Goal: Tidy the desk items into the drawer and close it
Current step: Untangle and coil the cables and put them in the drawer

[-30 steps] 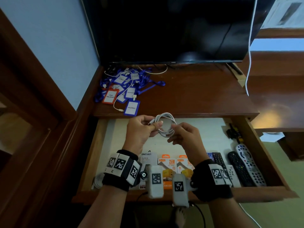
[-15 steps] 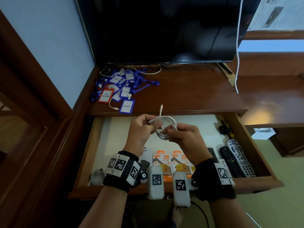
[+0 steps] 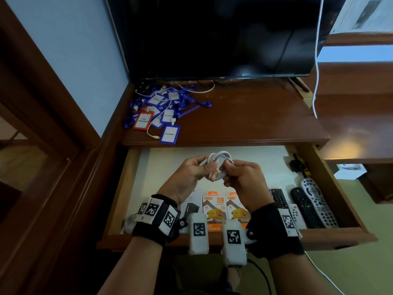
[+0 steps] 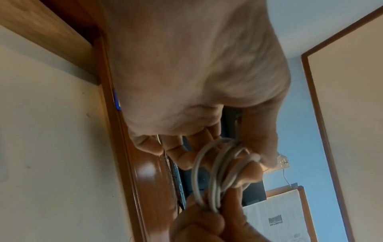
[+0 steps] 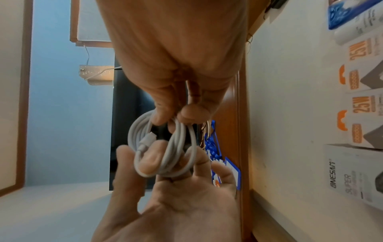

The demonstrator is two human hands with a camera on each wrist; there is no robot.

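Above the open drawer (image 3: 119, 188), I hold the coiled cable (image 3: 219, 165) between both hands, directly over bare liner behind the charger boxes (image 3: 225, 207). My left hand (image 3: 189, 177) pinches one side of the coil; my right hand (image 3: 242, 179) pinches the other, knuckles up. Its loops stand roughly upright, so placing it means straight down.

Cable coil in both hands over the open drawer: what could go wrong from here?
1. The cable is only pinched by the left hand and right hand; its loops sit loose and the plug end looks untucked, so the coil may spring open when dropped in the drawer.
2. A stray loop over the drawer's edge could snag on closing.
3. The lanyards are still on the desk, tangled with another white cable.
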